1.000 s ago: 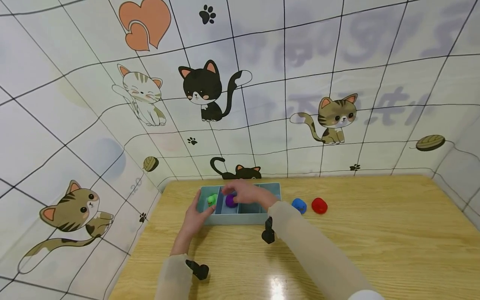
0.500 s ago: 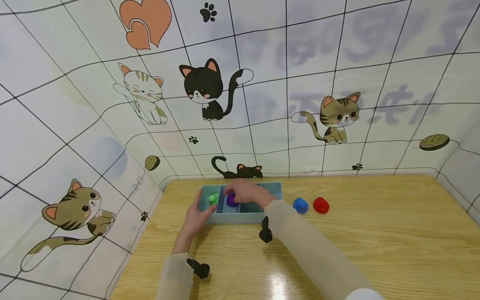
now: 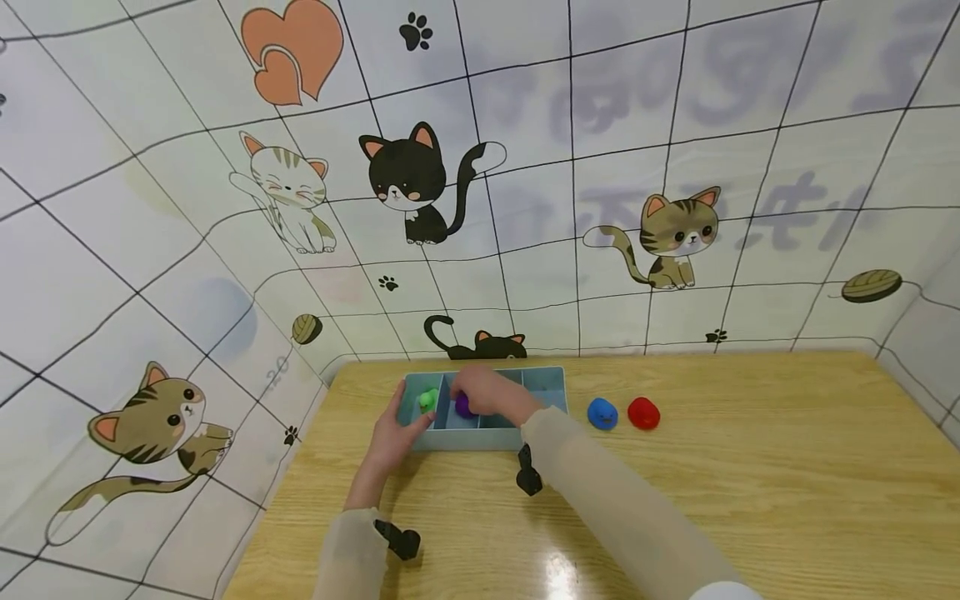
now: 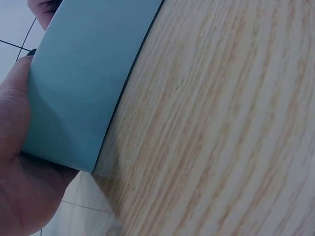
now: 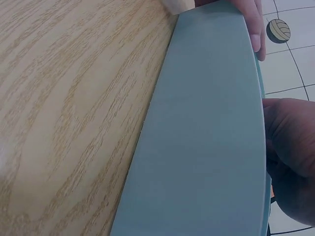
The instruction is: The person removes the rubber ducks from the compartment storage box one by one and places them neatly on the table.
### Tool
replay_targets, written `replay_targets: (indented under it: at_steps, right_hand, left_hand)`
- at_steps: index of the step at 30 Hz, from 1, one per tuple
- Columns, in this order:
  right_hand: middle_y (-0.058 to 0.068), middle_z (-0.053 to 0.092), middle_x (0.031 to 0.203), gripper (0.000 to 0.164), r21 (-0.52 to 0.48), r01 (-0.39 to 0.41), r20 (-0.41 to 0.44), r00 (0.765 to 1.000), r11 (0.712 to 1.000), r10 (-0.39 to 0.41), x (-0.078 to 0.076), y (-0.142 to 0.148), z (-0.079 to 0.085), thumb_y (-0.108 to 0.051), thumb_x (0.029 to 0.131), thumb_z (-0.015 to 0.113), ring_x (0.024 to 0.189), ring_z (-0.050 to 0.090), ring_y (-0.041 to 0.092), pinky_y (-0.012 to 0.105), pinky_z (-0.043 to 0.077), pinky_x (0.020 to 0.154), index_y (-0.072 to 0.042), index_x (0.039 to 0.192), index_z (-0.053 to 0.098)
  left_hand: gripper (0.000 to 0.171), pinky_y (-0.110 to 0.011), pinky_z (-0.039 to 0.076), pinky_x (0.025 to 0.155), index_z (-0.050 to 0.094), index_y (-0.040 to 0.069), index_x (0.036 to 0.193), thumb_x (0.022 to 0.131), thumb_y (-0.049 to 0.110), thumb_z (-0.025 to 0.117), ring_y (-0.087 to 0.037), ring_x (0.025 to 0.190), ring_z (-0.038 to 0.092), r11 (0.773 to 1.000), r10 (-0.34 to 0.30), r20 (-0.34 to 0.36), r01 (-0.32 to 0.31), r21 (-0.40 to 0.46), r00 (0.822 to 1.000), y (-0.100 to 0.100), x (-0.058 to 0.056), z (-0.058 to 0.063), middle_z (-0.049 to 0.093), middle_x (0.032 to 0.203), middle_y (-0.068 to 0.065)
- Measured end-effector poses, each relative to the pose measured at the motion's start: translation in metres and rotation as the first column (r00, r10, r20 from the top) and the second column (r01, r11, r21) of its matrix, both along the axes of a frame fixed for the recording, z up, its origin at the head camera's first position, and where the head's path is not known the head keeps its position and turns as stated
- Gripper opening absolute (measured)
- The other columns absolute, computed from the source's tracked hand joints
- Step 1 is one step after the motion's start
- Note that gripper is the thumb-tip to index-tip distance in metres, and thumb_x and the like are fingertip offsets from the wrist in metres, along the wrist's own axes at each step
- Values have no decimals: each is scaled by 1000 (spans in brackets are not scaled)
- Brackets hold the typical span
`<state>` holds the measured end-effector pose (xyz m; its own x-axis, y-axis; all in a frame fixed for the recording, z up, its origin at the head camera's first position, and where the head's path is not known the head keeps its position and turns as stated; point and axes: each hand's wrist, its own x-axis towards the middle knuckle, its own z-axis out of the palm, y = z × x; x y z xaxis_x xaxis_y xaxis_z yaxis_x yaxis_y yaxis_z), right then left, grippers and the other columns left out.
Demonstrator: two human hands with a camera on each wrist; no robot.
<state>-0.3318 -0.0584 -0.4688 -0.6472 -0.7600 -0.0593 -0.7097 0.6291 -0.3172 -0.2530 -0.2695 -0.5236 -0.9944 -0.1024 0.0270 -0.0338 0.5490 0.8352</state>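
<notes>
A light blue divided box (image 3: 465, 440) lies near the back of the table. My left hand (image 3: 392, 435) grips its left end, thumb over the front rim and fingers along the side; the left wrist view shows the thumb against the box wall (image 4: 83, 83). A green toy duck (image 3: 427, 401) sits in the leftmost compartment. Just right of it, my right hand (image 3: 489, 392) reaches into the second compartment, with fingers curled round a small purple toy duck (image 3: 462, 407), largely hidden by the hand. The right wrist view shows this hand behind the box's front wall.
Right of the box, a blue toy duck (image 3: 602, 413) and a red toy duck (image 3: 643, 413) rest on the wooden table (image 3: 720, 483). A wall with cat drawings (image 3: 540, 183) borders the table's back and left side.
My right hand has dipped a little lower into the compartment, and its fingers have closed further round the purple toy duck. My left hand keeps its hold on the box.
</notes>
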Motion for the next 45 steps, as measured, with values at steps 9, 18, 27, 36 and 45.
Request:
replay_targets:
  at_steps: [9,18,27,36,45]
  right_hand:
    - [5,74,112,38,-157,-71,53,995,985,80,-4,7,-9,15,88,61,108,65,22,33,53,93,-7,113,79]
    - [8,71,122,30,-258,-38,169,982,965,83,-6,12,-12,6,94,65,116,64,25,37,51,100,-7,120,76]
    - [8,70,123,29,-273,-32,161,984,961,79,-3,15,-8,2,98,64,116,64,23,34,53,97,-5,124,73]
    - [9,70,123,29,-319,-6,213,974,948,78,1,22,5,1,100,62,114,64,23,36,53,96,-4,127,71]
    - [7,72,115,29,-355,-4,231,969,935,92,4,22,16,2,100,61,99,66,15,29,55,85,-4,127,71]
  left_hand:
    - [90,-58,21,121,23,11,164,94,32,75,-46,150,23,1000,6,-2,-6,6,1000,0,0,-3,26,163,-28]
    - [90,-59,21,120,22,12,165,94,32,75,-46,150,22,1000,2,3,-2,17,1000,0,0,-3,25,163,-28]
    - [91,-61,22,119,22,11,165,94,34,75,-48,149,23,1000,-11,2,11,12,1000,2,1,-3,26,163,-29]
    - [92,-58,21,120,20,13,165,94,34,75,-45,150,23,1000,-12,4,12,0,1000,0,-1,-1,26,163,-27]
    - [91,-59,22,120,22,12,165,94,31,75,-46,149,26,1000,6,-1,-6,11,1000,1,0,-2,27,162,-29]
